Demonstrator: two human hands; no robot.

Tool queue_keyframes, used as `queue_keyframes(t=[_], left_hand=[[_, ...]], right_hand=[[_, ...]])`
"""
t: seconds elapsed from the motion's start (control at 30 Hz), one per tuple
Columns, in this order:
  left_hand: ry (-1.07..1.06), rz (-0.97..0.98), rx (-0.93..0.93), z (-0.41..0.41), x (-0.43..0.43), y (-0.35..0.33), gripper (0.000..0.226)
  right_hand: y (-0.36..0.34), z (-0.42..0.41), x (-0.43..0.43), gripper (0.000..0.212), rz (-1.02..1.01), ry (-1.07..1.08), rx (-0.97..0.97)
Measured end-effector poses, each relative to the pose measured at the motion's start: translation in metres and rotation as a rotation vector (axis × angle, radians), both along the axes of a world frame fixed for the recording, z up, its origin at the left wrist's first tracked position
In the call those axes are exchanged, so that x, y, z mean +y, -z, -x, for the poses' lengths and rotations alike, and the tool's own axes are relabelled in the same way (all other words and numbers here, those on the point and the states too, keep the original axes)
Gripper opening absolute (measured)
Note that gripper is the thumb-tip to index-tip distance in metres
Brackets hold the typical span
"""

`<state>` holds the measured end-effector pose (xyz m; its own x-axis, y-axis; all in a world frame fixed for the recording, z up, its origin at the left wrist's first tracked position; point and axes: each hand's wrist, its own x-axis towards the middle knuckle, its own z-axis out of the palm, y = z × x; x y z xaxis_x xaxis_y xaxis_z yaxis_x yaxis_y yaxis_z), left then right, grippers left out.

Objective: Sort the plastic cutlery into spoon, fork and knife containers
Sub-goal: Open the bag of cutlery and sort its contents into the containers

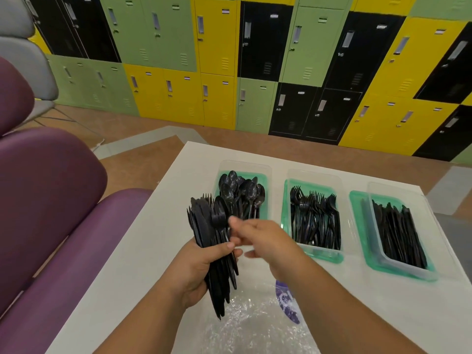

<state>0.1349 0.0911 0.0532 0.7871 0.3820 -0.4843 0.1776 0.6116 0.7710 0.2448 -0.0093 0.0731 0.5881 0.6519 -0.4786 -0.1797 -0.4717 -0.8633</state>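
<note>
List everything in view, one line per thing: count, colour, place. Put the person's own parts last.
table: one, white, centre foreground.
spoon container: one, clear on a green lid, leftmost of three, holding black spoons.
fork container: one, clear on green, middle, holding black forks.
knife container: one, clear on green, rightmost, holding black knives.
mixed cutlery bundle: one, black, in the left hand.
plastic bag: one, clear with purple print, table's near edge.
chairs: several, purple and grey, left.
lockers: many, green, yellow, black, back wall.
left hand: gripping the bundle.
right hand: fingers at the bundle.
</note>
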Motion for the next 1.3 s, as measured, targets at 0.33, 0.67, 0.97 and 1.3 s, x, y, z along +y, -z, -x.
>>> queue_keyframes(t=[0.33, 0.67, 0.97, 1.3], left_hand=[[0.129, -0.112, -0.093, 0.015, -0.038, -0.028, 0.025], [0.142, -0.168, -0.041, 0.031, -0.057, -0.041, 0.031], [0.131, -0.153, 0.034, 0.027, -0.048, -0.029, 0.024], [0.047, -0.179, 0.185, 0.014, -0.006, 0.008, 0.018]], right_hand=[[0.007, 0.034, -0.031, 0.056, -0.130, 0.129, -0.016], [-0.026, 0.040, -0.052, 0.024, -0.257, 0.413, -0.498], [-0.038, -0.004, -0.035, 0.024, -0.146, 0.267, -0.668], [-0.029, -0.077, 0.007, 0.009, -0.075, 0.448, -0.802]])
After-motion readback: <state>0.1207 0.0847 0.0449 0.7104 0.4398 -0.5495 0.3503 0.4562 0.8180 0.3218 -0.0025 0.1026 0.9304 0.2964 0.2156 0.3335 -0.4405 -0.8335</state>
